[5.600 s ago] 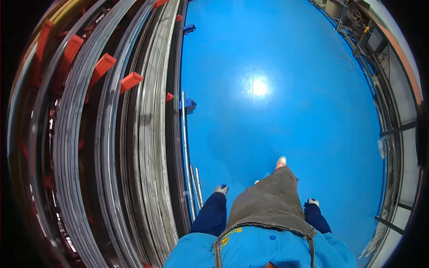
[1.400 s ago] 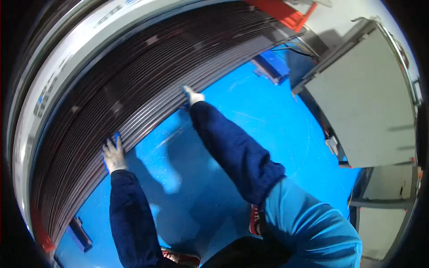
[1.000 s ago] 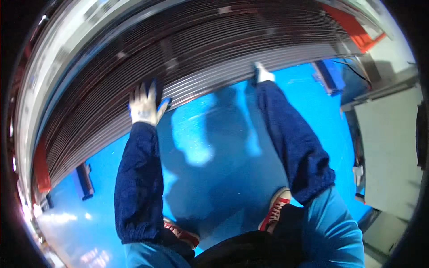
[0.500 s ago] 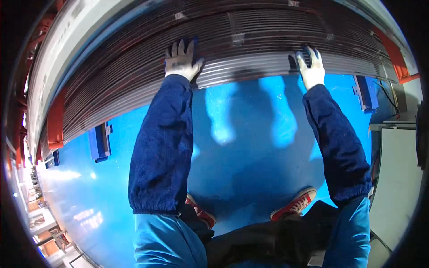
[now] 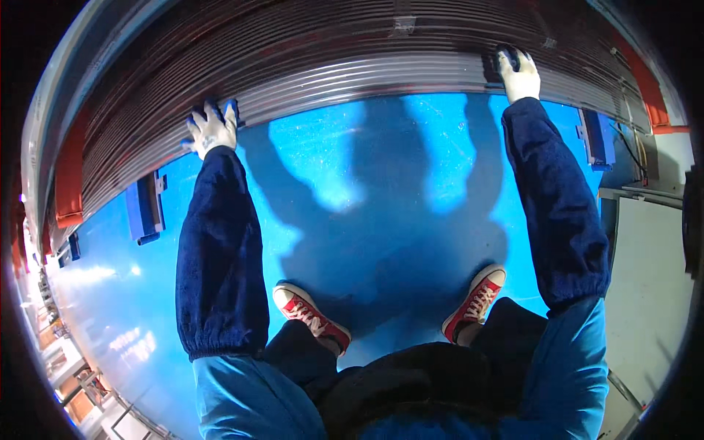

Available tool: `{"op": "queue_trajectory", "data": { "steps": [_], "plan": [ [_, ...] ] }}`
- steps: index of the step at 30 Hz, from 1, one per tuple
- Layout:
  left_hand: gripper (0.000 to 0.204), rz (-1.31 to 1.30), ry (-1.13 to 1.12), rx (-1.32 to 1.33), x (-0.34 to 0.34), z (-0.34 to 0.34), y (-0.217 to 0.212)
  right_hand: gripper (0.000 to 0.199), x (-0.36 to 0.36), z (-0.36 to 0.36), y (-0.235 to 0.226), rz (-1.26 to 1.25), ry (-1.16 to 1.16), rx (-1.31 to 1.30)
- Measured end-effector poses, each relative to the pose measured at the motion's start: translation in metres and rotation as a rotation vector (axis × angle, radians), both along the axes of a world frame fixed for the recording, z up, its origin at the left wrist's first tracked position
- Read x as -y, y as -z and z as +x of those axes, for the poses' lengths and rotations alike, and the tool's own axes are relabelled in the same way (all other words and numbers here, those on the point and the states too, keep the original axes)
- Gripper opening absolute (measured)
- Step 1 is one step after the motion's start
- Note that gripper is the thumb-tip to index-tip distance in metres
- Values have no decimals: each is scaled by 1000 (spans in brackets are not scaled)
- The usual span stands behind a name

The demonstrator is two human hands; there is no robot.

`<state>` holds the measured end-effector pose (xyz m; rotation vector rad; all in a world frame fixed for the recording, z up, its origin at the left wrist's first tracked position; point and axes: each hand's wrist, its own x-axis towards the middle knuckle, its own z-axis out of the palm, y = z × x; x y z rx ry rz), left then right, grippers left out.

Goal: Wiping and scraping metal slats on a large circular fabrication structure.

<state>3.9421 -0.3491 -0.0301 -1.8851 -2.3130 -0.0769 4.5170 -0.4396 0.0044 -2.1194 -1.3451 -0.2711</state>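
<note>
Over glossy blue floor [image 5: 381,183], both arms stretched forward, left hand [image 5: 211,130] and right hand [image 5: 519,72] with gloved fingers curled onto long bundled grey metal rods [image 5: 352,70].

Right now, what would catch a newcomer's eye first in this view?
The long stack of grey metal rods curving across the top, with both gloved hands on its near edge: the left hand at upper left, the right hand at upper right. Below them spreads the shiny blue floor, where two red sneakers stand in the person's shadow.
</note>
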Motion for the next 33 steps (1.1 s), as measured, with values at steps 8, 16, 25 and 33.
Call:
{"op": "queue_trajectory", "data": {
  "steps": [8, 16, 25, 33],
  "plan": [
    [85, -30, -118, 29, -1, 34, -2, 52, -77, -54, -18, 5, -234, 178],
    [84, -54, -86, 56, 13, 63, -26, 70, -151, -71, -21, -409, -309, 340],
    [79, 76, -3, 153, -3, 53, -39, 67, -179, -62, -24, -675, -376, 436],
    [77, 208, 254, -15, -12, 21, -36, 72, -209, -100, -102, -430, -102, 367]
  ]
}}
